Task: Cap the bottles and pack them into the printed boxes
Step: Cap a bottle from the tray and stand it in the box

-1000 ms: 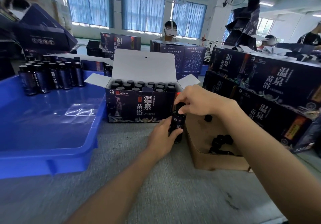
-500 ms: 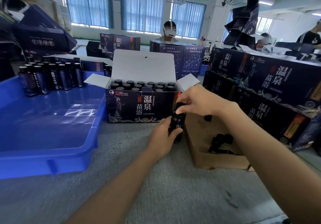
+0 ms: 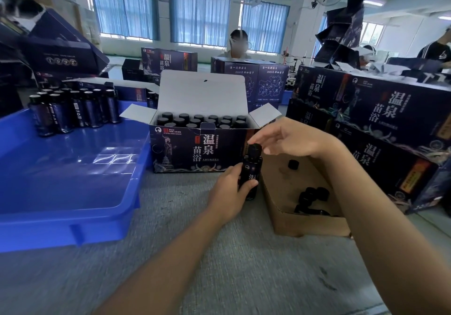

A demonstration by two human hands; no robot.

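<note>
A dark bottle (image 3: 251,176) stands upright on the grey table in front of the open printed box (image 3: 195,151). My left hand (image 3: 228,192) grips the bottle's body from the left. My right hand (image 3: 290,138) reaches in from the right, and its thumb and fingertips pinch the black cap (image 3: 255,149) sitting on the bottle's neck. Inside the printed box stand several capped bottles (image 3: 200,120) in rows, with the white lid flap raised behind them. More bottles (image 3: 73,109) stand in a group at the far corner of the blue tray (image 3: 73,207).
A brown cardboard box (image 3: 305,222) with several loose black caps (image 3: 313,193) sits right of the bottle. Closed printed boxes (image 3: 380,129) are stacked on the right. More boxes and seated people are behind. Bare grey table lies toward me.
My right hand has lifted slightly and its fingers have spread, so the cap now shows beneath them. The bottle and my left hand stay in the same place.
</note>
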